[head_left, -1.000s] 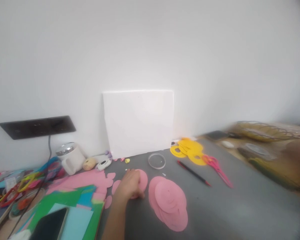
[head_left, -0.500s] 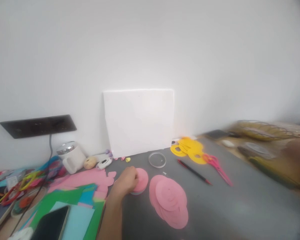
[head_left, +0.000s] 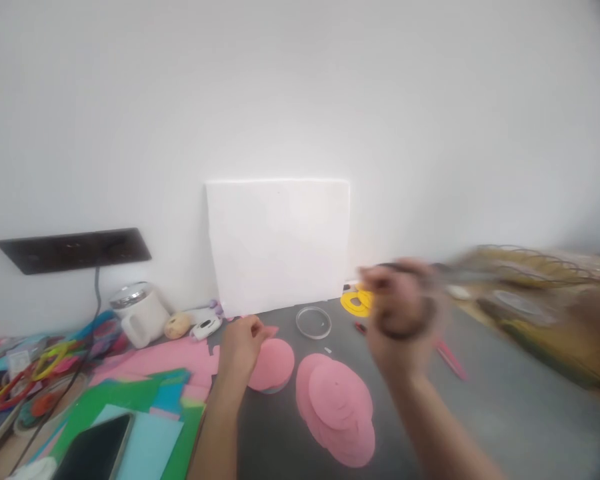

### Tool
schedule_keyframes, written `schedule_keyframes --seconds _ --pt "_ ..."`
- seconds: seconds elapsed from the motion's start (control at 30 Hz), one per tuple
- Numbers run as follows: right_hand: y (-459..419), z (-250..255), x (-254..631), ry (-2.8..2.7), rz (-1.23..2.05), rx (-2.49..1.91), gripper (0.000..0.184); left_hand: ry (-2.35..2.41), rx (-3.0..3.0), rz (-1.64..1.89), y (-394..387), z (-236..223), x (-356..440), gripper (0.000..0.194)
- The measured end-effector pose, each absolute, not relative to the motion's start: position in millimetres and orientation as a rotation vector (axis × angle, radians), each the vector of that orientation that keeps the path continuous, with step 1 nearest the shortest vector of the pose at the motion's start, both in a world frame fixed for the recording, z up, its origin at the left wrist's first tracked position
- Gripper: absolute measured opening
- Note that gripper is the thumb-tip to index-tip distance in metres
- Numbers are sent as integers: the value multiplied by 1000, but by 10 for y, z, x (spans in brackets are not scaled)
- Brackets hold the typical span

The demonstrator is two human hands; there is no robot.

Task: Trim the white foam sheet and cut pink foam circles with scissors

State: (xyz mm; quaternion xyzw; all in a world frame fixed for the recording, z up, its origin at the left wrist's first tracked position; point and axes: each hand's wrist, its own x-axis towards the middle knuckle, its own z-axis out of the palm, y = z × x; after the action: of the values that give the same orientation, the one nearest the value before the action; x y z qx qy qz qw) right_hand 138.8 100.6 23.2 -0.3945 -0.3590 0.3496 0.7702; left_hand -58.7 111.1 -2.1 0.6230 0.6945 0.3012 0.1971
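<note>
My left hand (head_left: 241,340) is closed in a pinch on a small pink paper piece (head_left: 269,331), just above a pink paper circle (head_left: 273,364). That circle lies on a clear round disc, whose edge shows below it. My right hand (head_left: 404,313), smeared by motion, is raised over the right side of the table. It grips what look like dark-handled scissors (head_left: 407,328), with a grey blur like blades pointing right. Overlapping pink paper circles (head_left: 337,407) lie between my arms. A clear round lid (head_left: 313,323) rests behind them.
A white board (head_left: 280,247) leans on the wall. Yellow paper rings (head_left: 355,303) and a pink tool (head_left: 451,360) are partly behind my right hand. At left are a white mug (head_left: 143,320), coloured papers (head_left: 120,393) and a phone (head_left: 94,450). A wire basket (head_left: 525,263) stands far right.
My right hand has come in from the right with the scissors. My left hand has lifted off the pink circle, moving slightly back and left, with a small pink paper piece now showing in its fingers.
</note>
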Motion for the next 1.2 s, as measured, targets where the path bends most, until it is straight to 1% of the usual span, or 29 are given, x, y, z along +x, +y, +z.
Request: schedule_keyframes --seconds 0.07,0.13,0.2,0.27,0.43,0.6,0.67,0.77,0.83,0.97,1.1,1.2 --pt "1131 136 1303 -941 865 -832 29 1943 1715 1057 1091 17 -591 23" --pt "1265 -26 1206 -1138 1054 -804 35 1886 1644 1265 1082 19 -600 27" --pt "1357 -212 1123 -1199 1222 -786 36 1796 1546 1433 1087 -12 -611 28" --pt "1395 -367 1072 -1190 1306 -767 38 1709 1472 1515 1098 -51 -612 29" --pt "1401 -505 1081 -1105 1316 -851 42 1515 1392 1465 1118 -92 -553 34" --pt "1421 -460 1147 -1085 1271 -887 44 1504 1418 1126 1136 -120 -478 29" --pt "1408 -430 1165 -1141 1295 -850 42 1527 1346 1188 1135 -119 -446 32" --pt "1364 -410 1168 -1289 1407 -778 41 1446 1081 1514 1114 -57 -404 29" --pt "1329 -422 1151 -1402 1511 -739 44 1365 935 1617 1093 3 -393 28" --pt "1265 -456 1097 -1515 1627 -677 48 1343 978 1572 1070 26 -414 26" --pt "1239 -442 1069 -1526 1637 -552 46 1424 1223 1398 1093 -92 -434 31" --pt "1242 -432 1067 -1505 1629 -504 44 1415 1286 1344 1114 -157 -431 32"
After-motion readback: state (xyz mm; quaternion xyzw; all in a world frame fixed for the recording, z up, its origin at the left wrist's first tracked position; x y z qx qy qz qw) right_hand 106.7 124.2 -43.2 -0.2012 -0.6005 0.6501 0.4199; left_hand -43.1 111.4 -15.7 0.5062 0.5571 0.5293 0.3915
